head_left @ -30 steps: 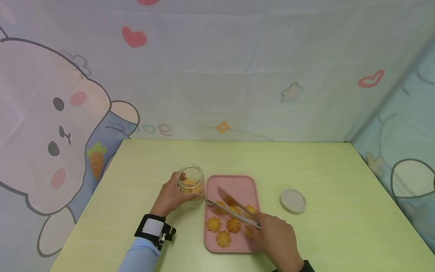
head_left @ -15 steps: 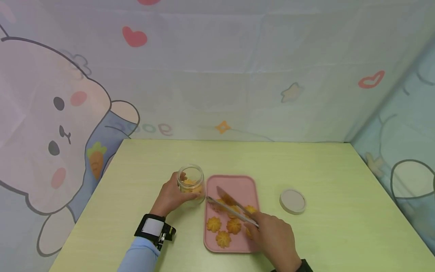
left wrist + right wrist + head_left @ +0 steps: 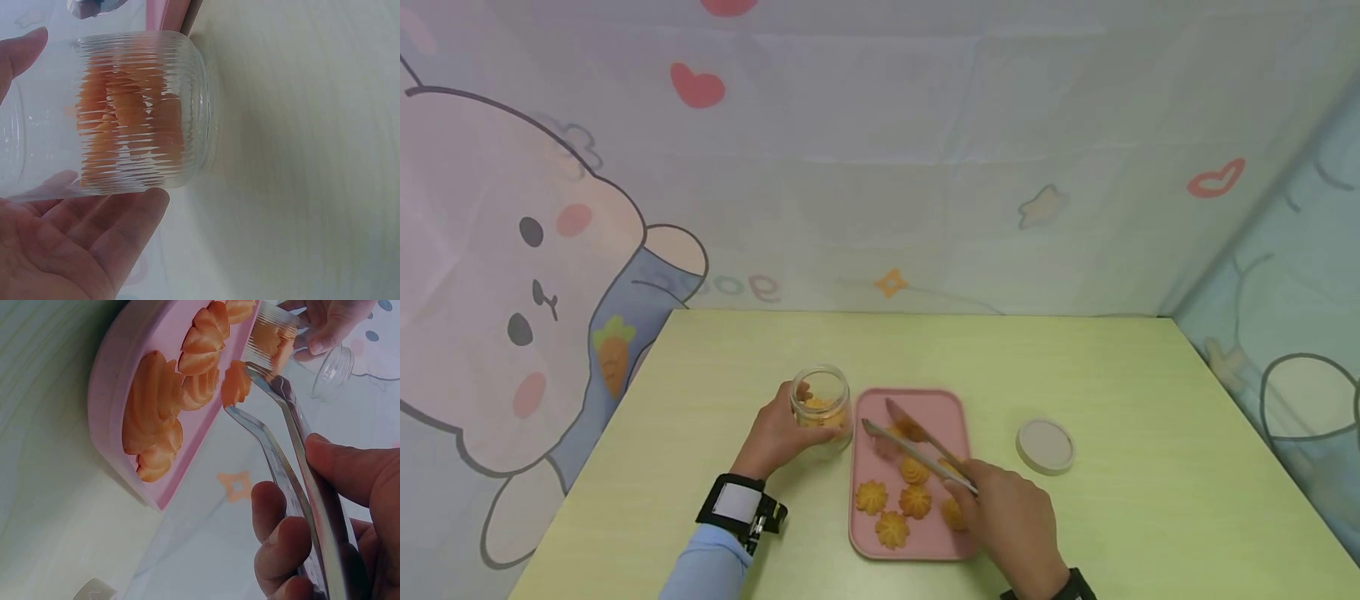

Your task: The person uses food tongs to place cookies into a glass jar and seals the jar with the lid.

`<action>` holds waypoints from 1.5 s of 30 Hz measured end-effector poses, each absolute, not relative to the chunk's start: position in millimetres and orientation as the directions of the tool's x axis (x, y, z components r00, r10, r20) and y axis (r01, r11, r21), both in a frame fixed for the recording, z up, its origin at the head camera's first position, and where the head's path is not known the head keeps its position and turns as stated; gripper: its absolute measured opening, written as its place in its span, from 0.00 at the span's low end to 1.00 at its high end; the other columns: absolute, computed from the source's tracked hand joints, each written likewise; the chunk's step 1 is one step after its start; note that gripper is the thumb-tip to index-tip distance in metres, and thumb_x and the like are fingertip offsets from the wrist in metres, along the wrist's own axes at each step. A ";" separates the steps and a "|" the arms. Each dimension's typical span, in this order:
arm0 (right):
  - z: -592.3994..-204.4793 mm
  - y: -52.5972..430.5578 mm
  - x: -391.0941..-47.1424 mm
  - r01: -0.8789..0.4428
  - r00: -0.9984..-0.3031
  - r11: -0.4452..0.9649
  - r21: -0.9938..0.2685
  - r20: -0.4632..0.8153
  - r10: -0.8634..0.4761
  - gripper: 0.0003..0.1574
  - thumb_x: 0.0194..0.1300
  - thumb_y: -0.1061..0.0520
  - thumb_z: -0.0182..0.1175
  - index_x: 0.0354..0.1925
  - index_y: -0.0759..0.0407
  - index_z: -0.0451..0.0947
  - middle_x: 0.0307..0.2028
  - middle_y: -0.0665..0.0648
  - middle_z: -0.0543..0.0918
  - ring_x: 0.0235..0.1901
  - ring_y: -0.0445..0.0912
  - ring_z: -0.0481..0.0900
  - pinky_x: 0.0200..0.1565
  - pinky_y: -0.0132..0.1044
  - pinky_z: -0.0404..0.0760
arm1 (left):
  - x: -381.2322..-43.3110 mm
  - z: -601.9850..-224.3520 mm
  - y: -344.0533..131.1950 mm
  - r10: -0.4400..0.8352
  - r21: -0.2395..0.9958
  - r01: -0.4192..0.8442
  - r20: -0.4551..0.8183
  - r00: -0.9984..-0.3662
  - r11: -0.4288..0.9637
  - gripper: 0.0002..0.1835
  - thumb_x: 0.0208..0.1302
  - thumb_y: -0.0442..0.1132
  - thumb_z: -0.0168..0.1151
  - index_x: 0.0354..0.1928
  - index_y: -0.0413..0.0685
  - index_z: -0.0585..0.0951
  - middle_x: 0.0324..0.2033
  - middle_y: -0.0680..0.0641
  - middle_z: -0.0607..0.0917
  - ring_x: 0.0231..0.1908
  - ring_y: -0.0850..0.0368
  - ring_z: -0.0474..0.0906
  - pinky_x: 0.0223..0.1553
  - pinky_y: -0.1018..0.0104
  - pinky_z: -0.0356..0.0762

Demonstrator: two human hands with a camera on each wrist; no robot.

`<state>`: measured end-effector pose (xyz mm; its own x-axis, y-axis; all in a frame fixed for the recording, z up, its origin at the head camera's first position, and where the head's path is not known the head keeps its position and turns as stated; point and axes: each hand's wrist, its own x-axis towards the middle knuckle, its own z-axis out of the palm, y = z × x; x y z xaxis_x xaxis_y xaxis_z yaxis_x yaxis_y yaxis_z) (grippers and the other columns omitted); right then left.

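Note:
In the head view my left hand [image 3: 786, 433] holds a clear glass jar [image 3: 822, 408] at the tray's left side, thumb in front and fingers behind. The jar is ribbed, lidless and partly filled with golden cookies [image 3: 128, 112]. My right hand [image 3: 1011, 521] grips metal tongs [image 3: 917, 454]. Between the tong tips is one swirled cookie [image 3: 236, 384], which appears lifted off the pink tray [image 3: 917, 404]. Several more piped cookies [image 3: 915, 502] lie in the tray's lower half, some partly covered by the right hand and tongs.
A round pale lid [image 3: 1046, 446] lies on the light yellow table [image 3: 1135, 417] right of the tray. A printed cloth [image 3: 880, 167] hangs behind the table's back edge. Each wrist wears a black strap [image 3: 741, 508].
The tongs have risen slightly away from the tray with a cookie between their tips. The left hand and jar stay in place.

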<state>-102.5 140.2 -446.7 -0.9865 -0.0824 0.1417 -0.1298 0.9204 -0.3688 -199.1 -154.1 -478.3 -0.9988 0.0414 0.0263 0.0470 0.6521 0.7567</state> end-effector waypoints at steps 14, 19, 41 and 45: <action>-444.4 144.3 -104.5 -0.133 -0.973 0.907 -0.401 0.225 -0.043 0.18 0.57 0.44 0.66 0.41 0.53 0.83 0.20 0.49 0.80 0.14 0.39 0.67 0.15 0.33 0.63 | -201.8 -483.9 -155.9 0.036 0.765 0.042 0.025 -0.999 0.642 0.54 0.38 0.57 0.77 0.65 0.40 0.62 0.52 0.39 0.78 0.49 0.47 0.74 0.45 0.51 0.73; -440.7 145.1 -105.5 -0.143 -0.967 0.905 -0.400 0.252 -0.042 0.16 0.57 0.45 0.66 0.40 0.53 0.82 0.16 0.48 0.76 0.13 0.40 0.64 0.14 0.33 0.61 | -202.4 -485.8 -156.5 0.030 0.763 0.037 0.024 -0.999 0.645 0.54 0.37 0.58 0.77 0.64 0.40 0.63 0.51 0.39 0.78 0.49 0.48 0.74 0.44 0.52 0.73; -411.9 139.4 -116.3 -0.245 -0.896 0.896 -0.369 0.438 -0.065 0.14 0.54 0.48 0.69 0.35 0.54 0.81 0.16 0.47 0.72 0.13 0.40 0.63 0.14 0.32 0.58 | -205.3 -487.6 -152.8 0.030 0.778 0.047 0.037 -0.999 0.627 0.51 0.37 0.56 0.77 0.63 0.42 0.64 0.51 0.41 0.79 0.49 0.49 0.74 0.46 0.51 0.73; -404.2 134.8 -119.2 -0.263 -0.887 0.893 -0.366 0.456 -0.074 0.14 0.55 0.47 0.69 0.33 0.55 0.80 0.16 0.47 0.71 0.13 0.41 0.63 0.14 0.32 0.58 | -206.0 -486.4 -152.9 0.034 0.781 0.057 0.046 -0.998 0.622 0.51 0.38 0.56 0.77 0.62 0.41 0.64 0.50 0.40 0.79 0.49 0.49 0.74 0.45 0.51 0.73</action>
<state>-119.2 134.8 -404.2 -0.8868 -0.0742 0.4562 -0.2631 0.8925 -0.3663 -206.0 -152.9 -486.4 -0.9984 0.0341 0.0455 0.0569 0.6216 0.7812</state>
